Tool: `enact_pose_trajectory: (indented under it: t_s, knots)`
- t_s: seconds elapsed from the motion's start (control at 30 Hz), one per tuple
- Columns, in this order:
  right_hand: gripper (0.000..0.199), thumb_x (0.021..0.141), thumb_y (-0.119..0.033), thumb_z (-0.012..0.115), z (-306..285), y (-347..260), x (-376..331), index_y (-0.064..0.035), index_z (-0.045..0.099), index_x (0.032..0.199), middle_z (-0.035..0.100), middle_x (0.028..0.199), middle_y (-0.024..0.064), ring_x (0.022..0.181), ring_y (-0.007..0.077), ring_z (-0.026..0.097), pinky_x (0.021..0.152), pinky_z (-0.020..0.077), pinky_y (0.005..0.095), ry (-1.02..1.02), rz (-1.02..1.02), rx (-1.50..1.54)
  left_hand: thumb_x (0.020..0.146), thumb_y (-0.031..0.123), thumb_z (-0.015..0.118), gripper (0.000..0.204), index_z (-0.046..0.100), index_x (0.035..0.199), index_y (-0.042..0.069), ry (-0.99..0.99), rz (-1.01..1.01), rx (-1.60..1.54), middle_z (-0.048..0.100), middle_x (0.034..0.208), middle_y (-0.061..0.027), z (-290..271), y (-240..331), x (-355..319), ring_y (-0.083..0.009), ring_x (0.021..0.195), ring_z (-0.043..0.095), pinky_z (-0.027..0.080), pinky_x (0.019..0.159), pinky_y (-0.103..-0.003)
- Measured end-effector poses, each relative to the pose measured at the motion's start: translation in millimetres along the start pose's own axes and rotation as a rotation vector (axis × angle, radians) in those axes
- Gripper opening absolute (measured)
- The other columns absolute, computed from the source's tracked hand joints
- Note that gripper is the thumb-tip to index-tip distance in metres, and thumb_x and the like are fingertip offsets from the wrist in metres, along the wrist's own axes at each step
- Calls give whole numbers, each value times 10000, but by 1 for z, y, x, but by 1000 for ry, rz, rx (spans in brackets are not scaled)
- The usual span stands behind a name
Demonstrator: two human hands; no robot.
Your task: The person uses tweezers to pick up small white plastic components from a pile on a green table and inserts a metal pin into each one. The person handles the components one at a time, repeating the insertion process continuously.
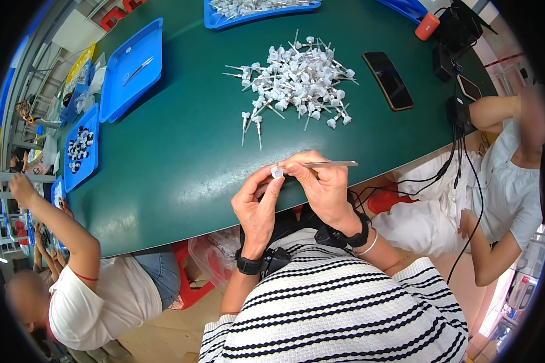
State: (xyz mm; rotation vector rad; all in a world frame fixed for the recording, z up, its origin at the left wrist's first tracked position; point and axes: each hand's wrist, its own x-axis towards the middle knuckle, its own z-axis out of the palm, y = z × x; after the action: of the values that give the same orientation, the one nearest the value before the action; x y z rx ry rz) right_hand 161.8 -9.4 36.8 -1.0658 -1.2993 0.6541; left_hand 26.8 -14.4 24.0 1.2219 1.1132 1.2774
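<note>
Both forearms angle inward, the hands meeting above the bench's (181, 199) near edge. The left hand (255, 209) pinches one white part (277, 173); the right hand (327, 190) grips one metal tool (344, 164), pointing rightward. Beyond lie one pile (300, 78), too crowded to count, and one black phone (389, 81).

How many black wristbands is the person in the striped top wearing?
2: one black wristband just behind the left hand, another black wristband just behind the right hand. Both wrists show; none seems hidden.
</note>
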Motion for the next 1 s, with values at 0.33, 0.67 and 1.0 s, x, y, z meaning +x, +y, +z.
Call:
enact_pose_trajectory:
  t_s: [0.33,0.67,1.0]
  knots:
    - [78,864,-34,657,-3,-14,17,42,673,863,679,785,102,598,197,603,534,468,292,-191,-3,-147,862,-9,682,254,650,1112,-42,8,-20,-17,682,1005,-93,-7,-9,1,-117,877,643,527,789,-234]
    - [110,904,-79,661,-12,-15,11,28,682,896,676,766,59,596,90,585,538,449,236,-52,68,-13,894,29,602,185,630,1067,-31,-55,-169,-286,657,1073,-147,-20,0,8,-175,937,641,546,816,-294]
    - [137,913,-77,647,-20,-8,-8,58,653,935,708,880,87,749,146,691,665,532,232,-18,184,88,870,12,602,77,636,939,-1,-50,-246,-368,644,1025,-112,-26,1,5,-158,935,621,544,766,-289]
